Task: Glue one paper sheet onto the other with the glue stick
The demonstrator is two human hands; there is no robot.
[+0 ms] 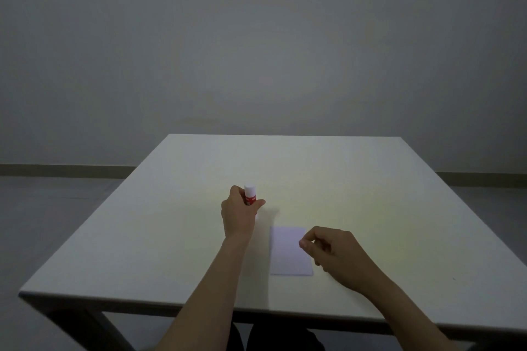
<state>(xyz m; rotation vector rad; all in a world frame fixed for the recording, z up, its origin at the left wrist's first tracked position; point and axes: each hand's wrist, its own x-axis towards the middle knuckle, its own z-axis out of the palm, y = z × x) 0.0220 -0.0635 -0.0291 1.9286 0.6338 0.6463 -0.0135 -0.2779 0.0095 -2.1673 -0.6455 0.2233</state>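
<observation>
A red glue stick [250,194] with a white cap stands upright near the middle of the white table [356,179]. My left hand [238,215] is wrapped around its red body, thumb on the right side. A small pale lilac paper sheet [288,251] lies flat on the table in front of me, to the right of that hand. Only one sheet shows; a second one cannot be made out. My right hand [333,253] rests at the sheet's right edge with fingers curled loosely, thumb and forefinger close together, nothing visibly held.
The table's near edge [171,303] runs across the bottom of the view, with a dark leg frame below. A plain grey wall and floor lie behind the far edge.
</observation>
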